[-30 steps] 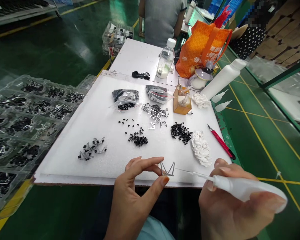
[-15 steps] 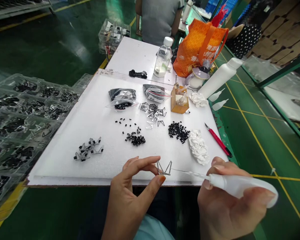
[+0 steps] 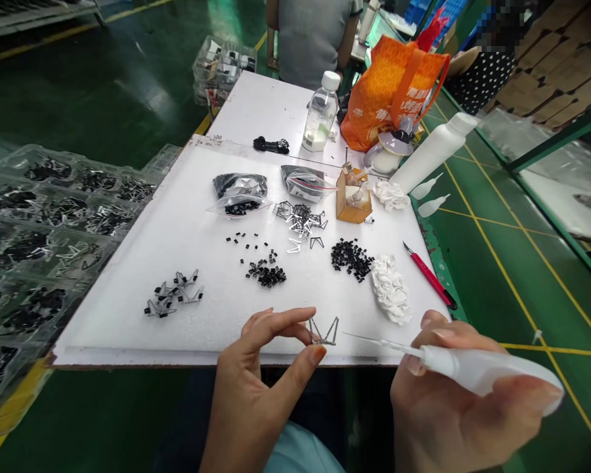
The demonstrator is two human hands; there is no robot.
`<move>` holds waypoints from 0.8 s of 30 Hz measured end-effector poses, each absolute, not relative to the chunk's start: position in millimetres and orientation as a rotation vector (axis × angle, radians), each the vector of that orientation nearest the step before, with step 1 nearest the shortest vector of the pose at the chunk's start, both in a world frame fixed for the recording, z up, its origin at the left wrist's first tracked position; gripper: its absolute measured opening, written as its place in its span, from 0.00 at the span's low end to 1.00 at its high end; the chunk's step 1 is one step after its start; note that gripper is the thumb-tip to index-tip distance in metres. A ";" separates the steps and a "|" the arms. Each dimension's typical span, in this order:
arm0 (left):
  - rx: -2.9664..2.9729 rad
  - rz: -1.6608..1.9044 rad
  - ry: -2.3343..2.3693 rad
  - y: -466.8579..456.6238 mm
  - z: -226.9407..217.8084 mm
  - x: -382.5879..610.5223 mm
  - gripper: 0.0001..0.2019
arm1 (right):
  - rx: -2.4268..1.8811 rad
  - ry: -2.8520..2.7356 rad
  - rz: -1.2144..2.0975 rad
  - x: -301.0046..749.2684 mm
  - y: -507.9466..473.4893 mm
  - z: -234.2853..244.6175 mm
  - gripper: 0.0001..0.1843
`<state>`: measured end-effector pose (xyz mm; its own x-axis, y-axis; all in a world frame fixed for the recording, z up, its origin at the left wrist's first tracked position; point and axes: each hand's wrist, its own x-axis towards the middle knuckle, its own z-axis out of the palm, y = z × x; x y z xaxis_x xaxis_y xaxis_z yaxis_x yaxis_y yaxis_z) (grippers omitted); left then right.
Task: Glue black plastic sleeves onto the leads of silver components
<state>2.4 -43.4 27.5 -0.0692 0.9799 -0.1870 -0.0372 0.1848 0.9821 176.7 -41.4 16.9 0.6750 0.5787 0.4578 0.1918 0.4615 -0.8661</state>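
the left hand pinched a small bent-wire frame between thumb and forefinger, over the near edge of a white foam board. the right hand was clamped around a white squeeze bottle, and the bottle's fine needle tip pointed at the frame from the right, close to it but not touching. the two hands were apart. the frame looked thin and was gripped only low down, so too light a pinch could have let it twist or drop, while too hard a pinch could have bent it. a shaky right hand could have knocked the needle tip against the wire, and a heavy squeeze could have pushed out too much of whatever the bottle held; its contents could not be told. a drip might have fallen onto the board, near the loose black pieces and the tangled wire frames farther in, where a stray sleeve or wrist could also have scattered them. on the right, a red-handled craft knife lay with its blade exposed at the board's edge, beside the crumpled white tissue, so a careless reach could have caught the blade.
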 end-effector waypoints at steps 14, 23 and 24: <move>1.034 1.134 1.326 -42.5 27.3 3.7 0.11 | -1.104 -0.887 0.291 179.5 -41.9 14.5 0.25; 1.032 1.135 1.320 -43.0 27.5 5.1 0.10 | -1.101 -0.888 0.320 178.5 -42.5 16.7 0.27; 1.030 1.133 1.320 -42.8 27.5 5.3 0.10 | -1.101 -0.892 0.327 178.7 -42.9 16.1 0.26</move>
